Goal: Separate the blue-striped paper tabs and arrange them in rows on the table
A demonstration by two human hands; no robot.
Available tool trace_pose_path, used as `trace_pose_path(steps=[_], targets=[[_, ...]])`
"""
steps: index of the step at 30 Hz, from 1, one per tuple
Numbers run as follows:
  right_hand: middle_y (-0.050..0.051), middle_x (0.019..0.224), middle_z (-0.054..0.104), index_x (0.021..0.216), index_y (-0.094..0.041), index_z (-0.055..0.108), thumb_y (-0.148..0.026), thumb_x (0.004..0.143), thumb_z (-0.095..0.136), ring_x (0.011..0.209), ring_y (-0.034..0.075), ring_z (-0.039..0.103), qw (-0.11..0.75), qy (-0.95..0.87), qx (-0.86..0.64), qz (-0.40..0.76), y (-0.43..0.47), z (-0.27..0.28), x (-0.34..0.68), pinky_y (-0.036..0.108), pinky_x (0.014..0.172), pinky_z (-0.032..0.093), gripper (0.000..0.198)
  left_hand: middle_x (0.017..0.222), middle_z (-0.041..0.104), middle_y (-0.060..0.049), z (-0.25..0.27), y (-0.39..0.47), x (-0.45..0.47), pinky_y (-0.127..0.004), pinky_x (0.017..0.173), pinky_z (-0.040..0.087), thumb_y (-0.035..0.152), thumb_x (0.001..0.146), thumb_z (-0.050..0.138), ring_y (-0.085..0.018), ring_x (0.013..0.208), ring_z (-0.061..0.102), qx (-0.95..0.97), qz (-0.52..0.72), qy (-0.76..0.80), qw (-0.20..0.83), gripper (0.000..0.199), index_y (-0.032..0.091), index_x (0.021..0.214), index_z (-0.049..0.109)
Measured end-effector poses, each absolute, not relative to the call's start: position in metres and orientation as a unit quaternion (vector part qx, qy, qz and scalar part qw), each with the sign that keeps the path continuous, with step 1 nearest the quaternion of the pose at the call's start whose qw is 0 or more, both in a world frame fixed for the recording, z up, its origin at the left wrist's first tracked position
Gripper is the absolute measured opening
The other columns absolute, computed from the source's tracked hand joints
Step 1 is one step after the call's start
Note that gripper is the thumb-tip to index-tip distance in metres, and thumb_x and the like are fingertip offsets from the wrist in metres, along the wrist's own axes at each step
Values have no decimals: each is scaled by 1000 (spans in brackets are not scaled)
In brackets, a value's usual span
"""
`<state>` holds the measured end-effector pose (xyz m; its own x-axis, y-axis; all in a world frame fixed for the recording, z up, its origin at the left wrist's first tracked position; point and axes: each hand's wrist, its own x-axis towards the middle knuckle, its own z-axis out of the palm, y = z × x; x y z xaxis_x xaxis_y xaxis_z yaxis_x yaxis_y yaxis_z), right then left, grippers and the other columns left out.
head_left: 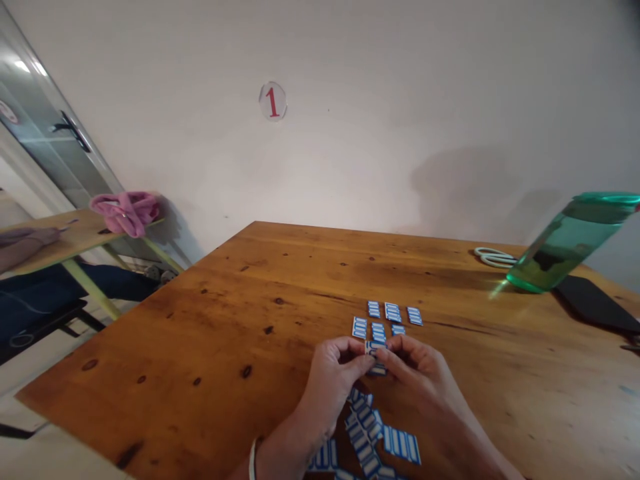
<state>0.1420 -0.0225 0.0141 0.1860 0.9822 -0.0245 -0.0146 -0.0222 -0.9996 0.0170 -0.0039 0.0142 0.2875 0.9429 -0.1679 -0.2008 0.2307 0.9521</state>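
My left hand (327,380) and my right hand (427,367) meet over the wooden table (235,313), thumbs and forefingers pinching one small blue-and-white label piece (375,347) from either side. Just beyond my fingertips, several similar small label pieces (393,311) lie in short rows. Below and between my wrists is a loose, overlapping pile of blue-and-white label strips (364,433), partly hidden by my left forearm. One wider label piece (401,444) lies at the pile's right side. Any print on the labels is too small to read.
A green transparent bottle (565,243) stands at the right, beside a dark flat object (597,303) and a coiled white cable (493,257). At the left, a second table (50,247) bears a pink cloth (127,212); another person's hand (33,245) rests there.
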Motion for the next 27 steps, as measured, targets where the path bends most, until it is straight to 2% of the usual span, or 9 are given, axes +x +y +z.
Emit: trace_pose_path(steps=[9, 13, 17, 22, 27], targets=[[-2, 51, 53, 60, -16, 59, -45, 63, 65, 45, 10, 43, 520, -493, -529, 455, -23, 17, 151, 21, 43, 36, 29, 65, 57, -3, 14, -4, 14, -20, 41, 44, 33, 64, 67, -12, 58, 51, 407, 425, 354, 727, 22, 12, 66, 63], [-1, 52, 55, 62, -16, 61, -46, 66, 62, 46, 11, 46, 511, -514, -527, 444, -20, 11, 156, 21, 43, 37, 30, 63, 59, -3, 14, -4, 14, -19, 40, 43, 33, 65, 65, -12, 56, 51, 446, 416, 376, 698, 21, 12, 68, 65], [0, 54, 58, 63, -17, 63, -43, 69, 61, 50, 13, 51, 474, -552, -540, 423, -21, 12, 157, 22, 45, 41, 27, 59, 59, -1, 13, -4, 16, -20, 41, 44, 31, 63, 64, -13, 53, 53, 470, 406, 414, 665, 18, 13, 63, 62], [2, 61, 64, 67, -16, 66, -39, 68, 63, 56, 15, 55, 515, -519, -530, 430, -23, 13, 150, 23, 53, 44, 23, 54, 58, 0, 7, -1, 18, -22, 41, 43, 33, 60, 66, -13, 46, 53, 451, 426, 432, 655, 22, 14, 58, 56], [0, 56, 60, 64, -16, 63, -40, 66, 65, 51, 13, 51, 538, -482, -520, 456, -23, 9, 148, 23, 48, 40, 24, 54, 58, 0, 7, -1, 18, -23, 42, 43, 33, 59, 67, -13, 46, 53, 456, 431, 435, 646, 23, 14, 57, 55]])
